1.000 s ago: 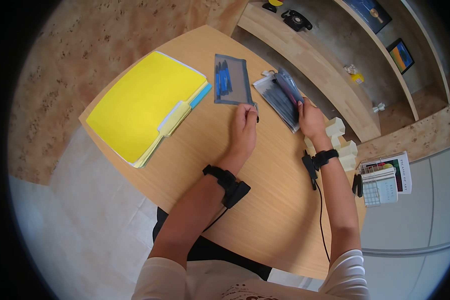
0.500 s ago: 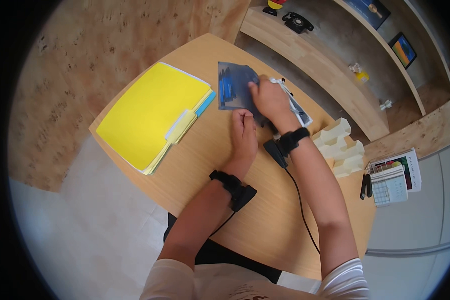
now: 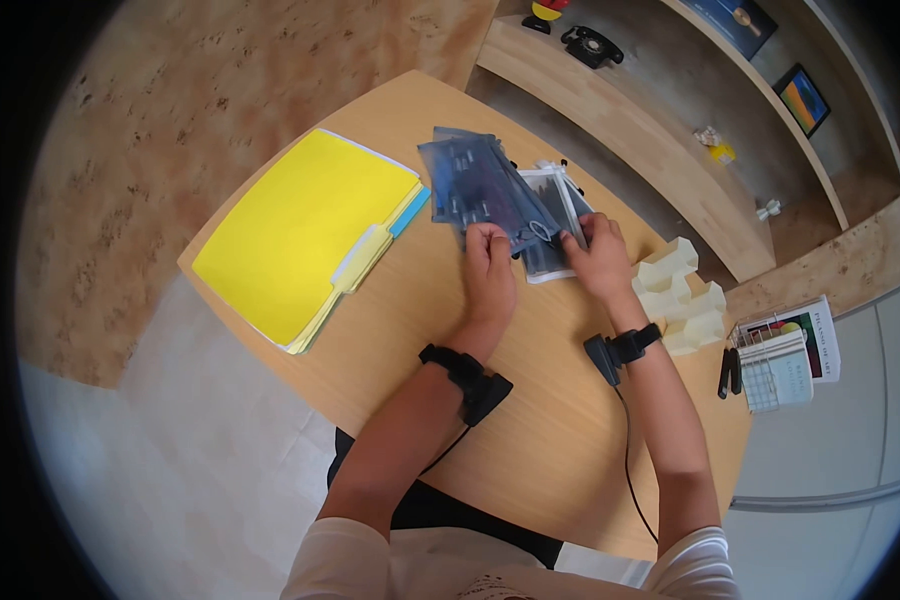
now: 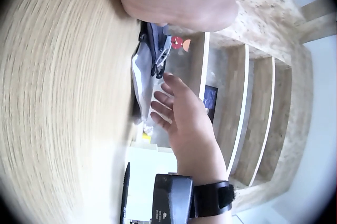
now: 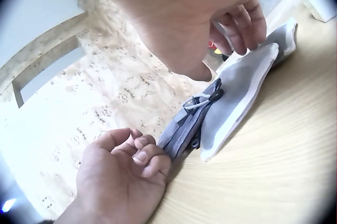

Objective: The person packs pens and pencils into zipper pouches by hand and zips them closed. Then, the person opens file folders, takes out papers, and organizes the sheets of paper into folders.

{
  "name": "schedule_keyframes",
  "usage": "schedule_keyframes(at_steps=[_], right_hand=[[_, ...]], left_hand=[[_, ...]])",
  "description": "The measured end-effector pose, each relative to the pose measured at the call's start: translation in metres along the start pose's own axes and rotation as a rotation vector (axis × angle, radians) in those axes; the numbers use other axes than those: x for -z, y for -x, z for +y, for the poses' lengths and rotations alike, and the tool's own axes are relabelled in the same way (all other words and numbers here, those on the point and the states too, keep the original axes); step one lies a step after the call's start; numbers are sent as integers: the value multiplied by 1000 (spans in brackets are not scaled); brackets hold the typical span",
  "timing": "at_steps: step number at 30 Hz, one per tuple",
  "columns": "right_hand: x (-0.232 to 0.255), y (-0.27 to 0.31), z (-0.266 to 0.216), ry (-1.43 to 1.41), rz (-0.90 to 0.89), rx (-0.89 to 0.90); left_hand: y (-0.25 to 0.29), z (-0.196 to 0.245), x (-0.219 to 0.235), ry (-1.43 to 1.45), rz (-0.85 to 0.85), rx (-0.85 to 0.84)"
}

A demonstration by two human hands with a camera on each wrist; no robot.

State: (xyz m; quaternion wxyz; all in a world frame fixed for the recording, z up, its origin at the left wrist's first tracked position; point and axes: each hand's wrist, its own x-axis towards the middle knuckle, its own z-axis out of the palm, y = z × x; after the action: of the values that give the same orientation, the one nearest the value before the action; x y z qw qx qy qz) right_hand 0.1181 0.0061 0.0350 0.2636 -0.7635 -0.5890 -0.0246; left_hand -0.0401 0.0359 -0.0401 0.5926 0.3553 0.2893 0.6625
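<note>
On the pale wooden table (image 3: 545, 410), the left hand (image 3: 491, 280) curls at the dark pouches (image 3: 480, 185), grip unclear. The right hand (image 3: 602, 258), fingers relaxed, is beside a white-edged pouch (image 3: 562, 200). Curved shelving (image 3: 630, 130) lies beyond both.

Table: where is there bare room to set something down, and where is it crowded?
Bare table lies between the forearms, and between the yellow folder and left hand. Crowded: where pouches overlap near both hands, and by the cream holder.

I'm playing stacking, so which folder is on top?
The yellow folder, left of the left hand: its whole cover shows; folders underneath show only parts.
</note>
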Motion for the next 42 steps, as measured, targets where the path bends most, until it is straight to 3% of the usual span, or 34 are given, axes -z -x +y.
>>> schedule_keyframes(at_steps=[5, 7, 11, 13, 17, 19, 23, 25, 26, 28, 32, 34, 35, 37, 38, 39, 41, 42], right_hand=[[-7, -2, -10, -24, 52, 153], [-12, -6, -10, -134, -159, 13], [-9, -7, -11, -225, -216, -115], [-8, -7, -2, -251, -39, -256], [-10, 5, 15, -20, 88, -207], [-5, 14, 11, 53, -108, -262], [-2, 13, 28, -125, -165, -285], [11, 23, 27, -131, 36, -212], [24, 28, 21, -132, 36, -207], [55, 43, 10, -228, 105, -155], [94, 76, -3, -144, 225, -64], [102, 92, -3, -456, 292, -68], [105, 99, -1, -528, 278, -87], [102, 113, -13, -798, 242, -138], [96, 121, -25, -901, 155, -207], [69, 128, -13, -751, 121, -57], [76, 135, -38, -577, -90, -37], [84, 138, -41, -584, -61, -66]], left_hand=[[1, 3, 1, 24, -17, 23], [1, 3, 0, 71, -14, 16], [0, 0, 1, 15, -16, 0], [-2, -4, 3, 14, -20, 5], [-1, -4, 1, 0, -16, -34], [2, 3, 1, 128, -112, 58], [3, 12, 1, 175, -199, 221], [4, 16, 3, 261, -333, 426], [4, 17, 3, 261, -331, 421], [7, 18, 0, 260, -497, 537], [12, 31, -4, 169, -681, 675], [18, 39, -5, 0, -812, 790], [20, 28, 0, -12, -823, 817], [16, -2, 7, 253, -823, 833], [29, 26, -4, 329, -675, 900], [43, 54, -13, 397, -521, 969], [16, 21, 29, 472, -740, 961], [16, 19, 28, 450, -764, 989]])
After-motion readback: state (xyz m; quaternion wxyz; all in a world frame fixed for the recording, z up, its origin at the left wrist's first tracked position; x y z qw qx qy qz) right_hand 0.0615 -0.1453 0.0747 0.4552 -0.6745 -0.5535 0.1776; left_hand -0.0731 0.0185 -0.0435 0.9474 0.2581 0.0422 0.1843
